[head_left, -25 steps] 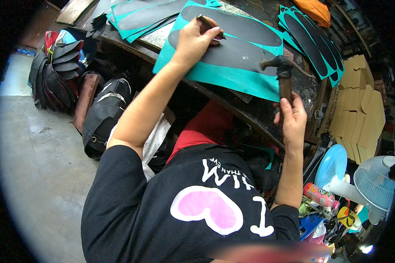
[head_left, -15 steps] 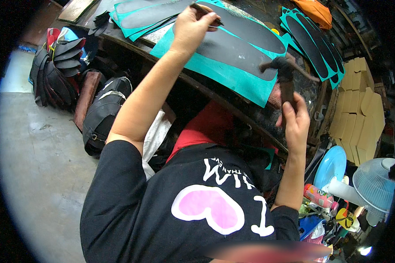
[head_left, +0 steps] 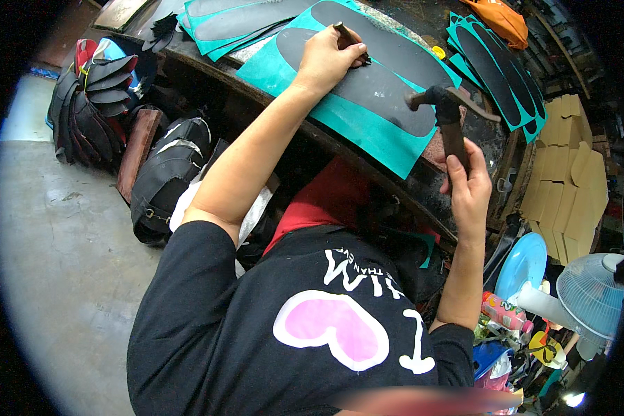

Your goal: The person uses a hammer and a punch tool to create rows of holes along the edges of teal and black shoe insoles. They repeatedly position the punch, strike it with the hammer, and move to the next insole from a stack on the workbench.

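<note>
My left hand is closed around a short dark punch-like rod, its tip over a teal sheet that bears long dark-grey sole shapes. Whether the tip touches the sheet I cannot tell. In my right hand is a hammer, gripped by its dark handle. The hammer's head is raised above the sheet's right end, its blunt face toward the left.
More teal sheets with dark sole shapes lie at the far left of the workbench, others at the right. An orange bag sits behind. Stacked cardboard and a fan stand right. Bundled black pieces are left.
My left hand has moved right and nearer with the rod, bringing its tip over the sheet's middle. My right hand and the hammer have shifted only slightly.
</note>
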A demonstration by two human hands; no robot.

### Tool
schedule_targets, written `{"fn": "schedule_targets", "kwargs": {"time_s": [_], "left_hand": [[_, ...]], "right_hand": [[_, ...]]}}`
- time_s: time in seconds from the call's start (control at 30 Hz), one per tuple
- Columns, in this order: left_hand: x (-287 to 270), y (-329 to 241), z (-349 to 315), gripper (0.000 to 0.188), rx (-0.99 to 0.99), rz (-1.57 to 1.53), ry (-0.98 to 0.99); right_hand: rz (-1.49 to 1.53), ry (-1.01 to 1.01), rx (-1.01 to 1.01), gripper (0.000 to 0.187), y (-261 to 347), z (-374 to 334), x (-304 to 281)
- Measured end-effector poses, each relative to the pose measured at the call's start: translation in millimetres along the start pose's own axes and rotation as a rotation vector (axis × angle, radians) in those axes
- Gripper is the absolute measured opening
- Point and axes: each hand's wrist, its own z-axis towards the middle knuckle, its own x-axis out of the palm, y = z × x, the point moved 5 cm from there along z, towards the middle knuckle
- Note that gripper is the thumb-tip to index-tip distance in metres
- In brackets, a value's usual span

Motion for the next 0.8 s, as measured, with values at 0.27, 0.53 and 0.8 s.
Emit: {"fn": "schedule_targets", "kwargs": {"time_s": [0.27, 0.53, 0.8], "left_hand": [[4.1, -9.7, -8.7, 0.014, 0.068, 0.215, 0.009], [37.3, -32.7, -26.2, 0.019, 0.516, 0.819, -0.011], [13.5, 0.7, -6.6, 0.012, 0.044, 0.076, -0.05]], "right_hand": [[-0.089, -0.179, -0.371, 0.048, 72.6, 29.3, -16.9], [-0.536, -0.287, -0.623, 0.05, 86.0, 38.2, 16.8], [-0.394, -0.227, -0.257, 0.047, 38.3, 39.2, -11.1]]}}
